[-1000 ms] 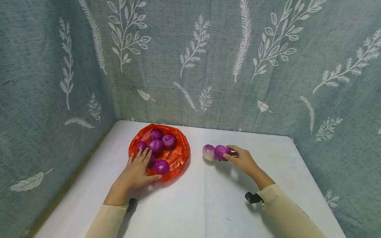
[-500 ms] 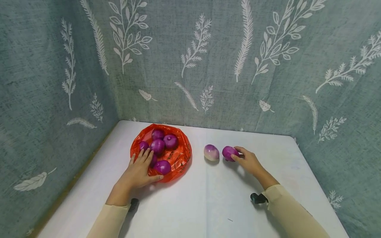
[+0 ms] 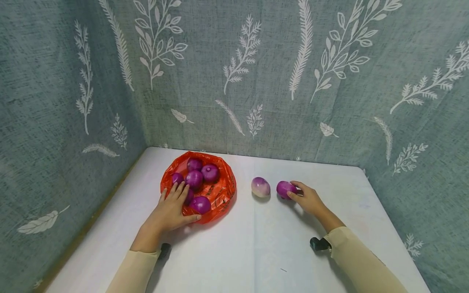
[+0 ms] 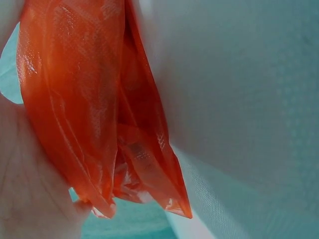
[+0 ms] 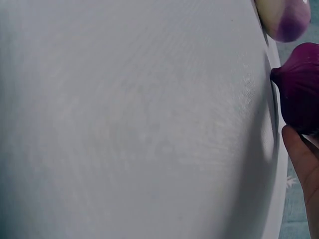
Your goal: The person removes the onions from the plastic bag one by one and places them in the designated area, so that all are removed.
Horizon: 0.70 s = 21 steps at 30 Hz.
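My left hand (image 3: 166, 213) lies with spread, straight fingers over the near left rim of a red plastic bag (image 3: 221, 195). Several red onions (image 3: 194, 179) sit inside the bag, one of them partly hidden by the fingers. In the left wrist view the bag's crinkled side (image 4: 75, 99) hangs beside the palm. On the right, the thumb and fingers of my right hand (image 3: 309, 200) pinch a red onion (image 3: 286, 189). The right wrist view shows this onion (image 5: 301, 89) with its pointed tip facing away from the hand. To its left, separated by a gap, lies a round purple-and-white vegetable (image 3: 260, 187).
A white table (image 3: 227, 252) carries everything, with its far edge close to a grey-green leaf-patterned cloth (image 3: 205, 73) at the back and sides. A small dark mark (image 3: 283, 270) shows on the near part of the tabletop.
My right hand has moved the red onion rightward, away from the purple-and-white vegetable it overlapped earlier, opening a gap between them. My left hand stays at the bag's rim.
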Each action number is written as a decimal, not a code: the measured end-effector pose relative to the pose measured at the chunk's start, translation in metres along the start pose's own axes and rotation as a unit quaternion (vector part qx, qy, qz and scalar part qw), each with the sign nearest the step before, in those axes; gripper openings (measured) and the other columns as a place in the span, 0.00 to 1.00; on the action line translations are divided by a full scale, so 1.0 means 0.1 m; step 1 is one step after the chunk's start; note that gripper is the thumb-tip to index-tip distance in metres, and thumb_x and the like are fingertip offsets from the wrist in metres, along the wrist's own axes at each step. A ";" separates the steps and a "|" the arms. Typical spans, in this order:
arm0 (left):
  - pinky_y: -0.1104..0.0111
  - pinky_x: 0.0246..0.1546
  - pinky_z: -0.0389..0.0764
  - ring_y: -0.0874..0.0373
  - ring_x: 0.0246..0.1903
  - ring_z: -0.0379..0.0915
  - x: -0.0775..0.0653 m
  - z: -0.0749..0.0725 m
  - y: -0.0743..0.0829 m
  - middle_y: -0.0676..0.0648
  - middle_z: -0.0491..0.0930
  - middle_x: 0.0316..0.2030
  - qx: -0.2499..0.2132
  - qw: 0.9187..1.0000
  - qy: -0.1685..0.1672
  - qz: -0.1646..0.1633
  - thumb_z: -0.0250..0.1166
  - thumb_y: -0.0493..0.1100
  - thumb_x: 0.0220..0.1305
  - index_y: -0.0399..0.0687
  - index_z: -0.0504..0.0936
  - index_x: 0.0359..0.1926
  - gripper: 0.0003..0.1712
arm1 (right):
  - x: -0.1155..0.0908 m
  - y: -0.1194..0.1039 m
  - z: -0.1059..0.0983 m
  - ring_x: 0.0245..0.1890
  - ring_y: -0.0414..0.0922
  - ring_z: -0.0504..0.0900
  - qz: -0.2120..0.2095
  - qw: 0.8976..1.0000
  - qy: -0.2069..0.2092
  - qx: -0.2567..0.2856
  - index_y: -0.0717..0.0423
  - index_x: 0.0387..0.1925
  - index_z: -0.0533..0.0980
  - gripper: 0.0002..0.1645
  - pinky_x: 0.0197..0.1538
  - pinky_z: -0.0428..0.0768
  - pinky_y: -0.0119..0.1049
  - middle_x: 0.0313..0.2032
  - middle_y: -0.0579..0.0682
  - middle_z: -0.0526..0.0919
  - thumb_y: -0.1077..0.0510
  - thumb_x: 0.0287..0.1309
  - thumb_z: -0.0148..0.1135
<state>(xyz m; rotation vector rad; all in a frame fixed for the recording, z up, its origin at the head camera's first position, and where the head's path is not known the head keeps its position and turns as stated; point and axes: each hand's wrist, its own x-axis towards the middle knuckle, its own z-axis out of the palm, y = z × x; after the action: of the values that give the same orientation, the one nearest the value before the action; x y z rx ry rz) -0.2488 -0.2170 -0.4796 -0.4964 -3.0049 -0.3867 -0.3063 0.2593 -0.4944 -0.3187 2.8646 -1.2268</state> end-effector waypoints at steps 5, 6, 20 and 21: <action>0.40 0.67 0.33 0.36 0.73 0.35 -0.01 -0.01 0.01 0.35 0.47 0.74 -0.003 1.000 0.000 0.002 0.57 0.81 0.48 0.38 0.52 0.75 0.68 | 0.00 -0.01 0.02 0.59 0.64 0.73 0.004 1.000 -0.003 0.001 0.60 0.67 0.65 0.37 0.61 0.68 0.61 0.62 0.67 0.71 0.43 0.66 0.59; 0.40 0.67 0.33 0.36 0.73 0.35 -0.01 -0.01 0.01 0.35 0.47 0.74 -0.005 1.000 0.000 0.002 0.57 0.81 0.48 0.38 0.52 0.75 0.68 | 0.00 0.00 0.02 0.59 0.64 0.73 0.005 1.000 -0.003 0.000 0.60 0.67 0.65 0.37 0.61 0.68 0.61 0.62 0.67 0.71 0.42 0.66 0.58; 0.40 0.67 0.32 0.36 0.73 0.35 0.00 -0.01 0.01 0.35 0.46 0.74 -0.004 1.000 -0.008 -0.001 0.57 0.81 0.48 0.39 0.51 0.75 0.68 | 0.02 -0.01 0.02 0.59 0.62 0.74 0.005 1.000 -0.009 -0.008 0.60 0.67 0.65 0.39 0.60 0.69 0.60 0.62 0.66 0.71 0.39 0.66 0.56; 0.39 0.67 0.33 0.36 0.73 0.35 0.00 -0.01 0.00 0.35 0.46 0.74 -0.003 1.000 -0.008 -0.001 0.57 0.82 0.47 0.39 0.51 0.75 0.68 | 0.02 -0.01 0.02 0.59 0.62 0.74 0.005 1.000 -0.009 -0.008 0.60 0.67 0.65 0.39 0.60 0.68 0.60 0.62 0.66 0.72 0.39 0.66 0.56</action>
<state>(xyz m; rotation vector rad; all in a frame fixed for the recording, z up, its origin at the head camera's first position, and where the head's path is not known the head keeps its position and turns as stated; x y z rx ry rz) -0.2489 -0.2170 -0.4782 -0.5001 -3.0201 -0.3942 -0.3079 0.2571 -0.4947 -0.3128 2.8582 -1.1935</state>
